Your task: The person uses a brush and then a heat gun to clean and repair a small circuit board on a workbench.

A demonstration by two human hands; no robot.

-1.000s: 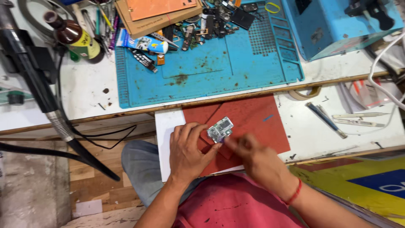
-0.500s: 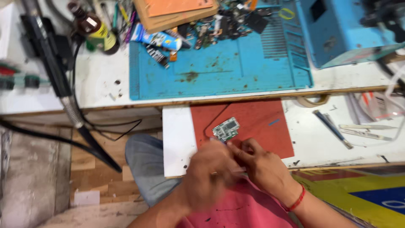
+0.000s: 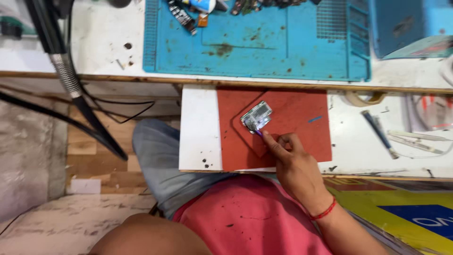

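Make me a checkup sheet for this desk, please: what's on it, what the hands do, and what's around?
Surface: white board with red mat.
Job's things: small circuit board lying on the red mat.
Clutter: blue mat with small parts, tweezers, tape roll.
Hands: right hand touches the circuit board with a thin tool; left hand not seen.
Cables: black cables hang at left.
Surroundings: wooden floor.

The right hand (image 3: 295, 163) reached onto the red mat (image 3: 292, 118), its forefinger tip touching the near edge of a small silvery circuit board (image 3: 256, 116). Farther off lay a blue work mat (image 3: 264, 47); grey tweezers (image 3: 377, 133) lay to the right.
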